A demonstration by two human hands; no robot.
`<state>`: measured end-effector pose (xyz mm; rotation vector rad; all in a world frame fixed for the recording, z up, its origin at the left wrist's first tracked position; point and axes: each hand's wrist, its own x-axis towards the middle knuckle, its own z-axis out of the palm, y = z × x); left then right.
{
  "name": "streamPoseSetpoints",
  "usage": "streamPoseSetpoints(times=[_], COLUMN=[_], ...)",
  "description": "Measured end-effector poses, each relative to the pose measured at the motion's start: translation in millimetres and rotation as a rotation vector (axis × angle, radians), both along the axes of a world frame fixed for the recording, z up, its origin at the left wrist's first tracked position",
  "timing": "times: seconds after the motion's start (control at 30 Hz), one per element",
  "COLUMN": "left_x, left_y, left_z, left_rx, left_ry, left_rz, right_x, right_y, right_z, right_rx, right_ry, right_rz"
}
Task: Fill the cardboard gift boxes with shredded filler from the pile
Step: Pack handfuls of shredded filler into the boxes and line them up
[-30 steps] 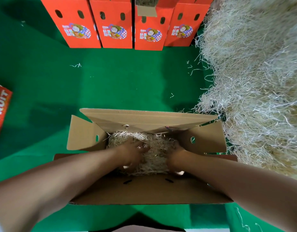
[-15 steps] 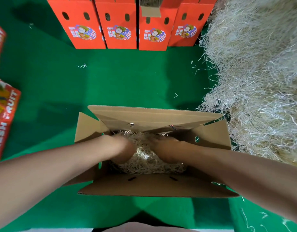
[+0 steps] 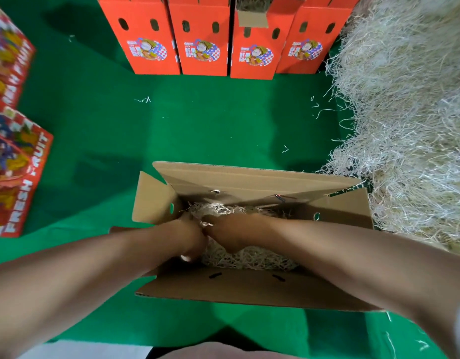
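Two hands, left hand (image 3: 191, 238) and right hand (image 3: 232, 230), down in open box (image 3: 249, 288) on shredded filler (image 3: 249, 257); fingers buried, grip cannot be told. Filler likely light, springy, loose: scoop broad handfuls from pile (image 3: 405, 125).

left hand (image 3: 191, 235), right hand (image 3: 232, 230) | were apart, now touching | both shifted toward far-left of filler (image 3: 249, 257)

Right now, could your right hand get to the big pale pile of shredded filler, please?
Probably yes: the right hand is in the open brown cardboard box, and only the box's side flap lies between it and the pale shredded filler pile.
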<state>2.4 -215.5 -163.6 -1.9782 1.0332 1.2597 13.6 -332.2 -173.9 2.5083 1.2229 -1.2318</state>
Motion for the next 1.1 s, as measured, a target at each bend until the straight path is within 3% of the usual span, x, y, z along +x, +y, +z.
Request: streamPoseSetpoints(times=[0.2, 0.33, 0.4, 0.53, 0.63, 0.77, 0.83, 0.9, 0.97, 1.03, 1.1], left_x=[0.7, -1.6, -0.3, 2.5, -0.4, -0.7, 0.2, 2.0, 6.6, 9.6, 7.8], left_y=[0.7, 1.5, -3.0, -6.3, -0.5, -2.1, -6.8, -11.6, -14.7, -15.9, -12.8], left_z=[-10.6, -13.6, -6.4, 1.0, -6.4, -8.5, -3.0, 1.2, 7.1, 10.4, 5.7], left_rx=[-0.023, 0.096, 0.061, -0.198, -0.097, 0.087, 0.149, 0.088, -0.09, -0.249, -0.271], left_ry=[-0.014, 0.151, 0.175, -0.128, -0.121, -0.07, -0.003, -0.003, -0.112, -0.239, -0.22], left_rz=[0.022, 0.092, 0.111, 0.132, 0.106, -0.002, 0.001, 0.025, 0.088, 0.098, 0.058], right_x=[-1.0, 0.8, 2.1, 8.0, 12.9, 9.0, 8.6, 11.2, 16.1, 17.7, 8.5], right_y=[11.7, 6.6, 4.4, 1.6, -10.6, -23.6, -24.2, -23.2, -24.8, -30.6, -41.6], right_z=[-16.0, -11.6, -7.4, -0.3, 1.1, -3.0, -4.7, 1.7, 14.0, 22.5, 25.1], right_rx=[-0.137, -0.184, -0.189, -0.012, 0.02, -0.148, -0.095, 0.056, 0.161, 0.146, -0.018], right_ry=[-0.088, -0.071, -0.055, -0.111, -0.104, -0.047, -0.007, 0.07, 0.029, -0.085, -0.058], right_rz=[0.038, -0.018, 0.007, -0.065, -0.113, -0.025, -0.043, -0.168, -0.275, -0.316, -0.199])
